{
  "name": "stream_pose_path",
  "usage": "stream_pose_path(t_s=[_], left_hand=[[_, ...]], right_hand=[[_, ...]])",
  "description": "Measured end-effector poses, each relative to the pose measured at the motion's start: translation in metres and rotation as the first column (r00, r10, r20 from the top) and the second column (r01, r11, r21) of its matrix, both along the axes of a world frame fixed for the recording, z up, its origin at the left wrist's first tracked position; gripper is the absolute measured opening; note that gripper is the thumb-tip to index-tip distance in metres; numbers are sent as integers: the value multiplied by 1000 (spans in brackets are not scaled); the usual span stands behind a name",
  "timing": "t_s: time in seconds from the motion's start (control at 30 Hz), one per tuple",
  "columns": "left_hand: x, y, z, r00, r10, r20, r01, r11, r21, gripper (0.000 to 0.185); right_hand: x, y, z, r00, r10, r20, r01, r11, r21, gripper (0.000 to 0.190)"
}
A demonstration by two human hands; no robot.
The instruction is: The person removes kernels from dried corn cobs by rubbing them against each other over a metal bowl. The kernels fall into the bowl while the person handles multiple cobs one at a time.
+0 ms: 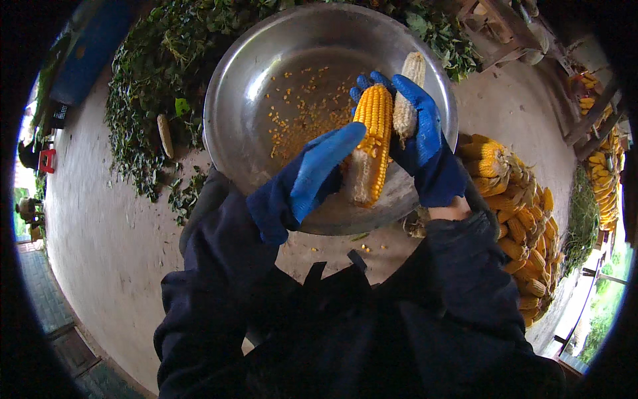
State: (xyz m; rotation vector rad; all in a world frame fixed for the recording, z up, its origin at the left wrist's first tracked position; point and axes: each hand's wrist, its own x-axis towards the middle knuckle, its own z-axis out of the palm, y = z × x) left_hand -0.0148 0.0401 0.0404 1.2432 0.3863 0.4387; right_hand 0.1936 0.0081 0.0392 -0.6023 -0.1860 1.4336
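My left hand (pixel 314 167), in a blue-coated work glove, grips a yellow ear of corn (pixel 375 117) over the basin. Its thumb presses on the ear's near side, where a strip of pale cob lies bare below the kernels. The left fingers are mostly hidden behind the ear. My right hand (pixel 423 134), gloved alike, holds a stripped corn cob (pixel 412 70) beside the ear, the thumb across it. Blue fingertips show behind the ear's upper end, seemingly the right hand's. Below both hands, loose kernels (pixel 299 119) lie scattered in a wide metal basin (pixel 239 164).
A heap of husked corn ears (pixel 528 234) lies on the floor at right. Leafy green vines (pixel 144 104) are piled beyond and left of the basin, with a bare cob (pixel 164 135) on them. Wooden furniture (pixel 513 35) stands at upper right; a red stool (pixel 47 160) far left.
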Motion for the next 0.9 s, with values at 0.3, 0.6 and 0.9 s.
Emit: stream_pose_path(t_s=[0.3, 0.6, 0.9], left_hand=[[16, -1, 5, 992, 24, 128, 74, 705, -705, 63], [22, 10, -8, 917, 172, -359, -124, 980, 154, 77], [9, 6, 12, 992, -88, -88, 51, 933, -357, 65]], right_hand=[[0, 3, 3, 976, -151, 159, 140, 987, 74, 37], [12, -6, 13, 893, -107, 437, 11, 976, 217, 46], [4, -27, 21, 842, -169, 513, -77, 903, 423, 53]])
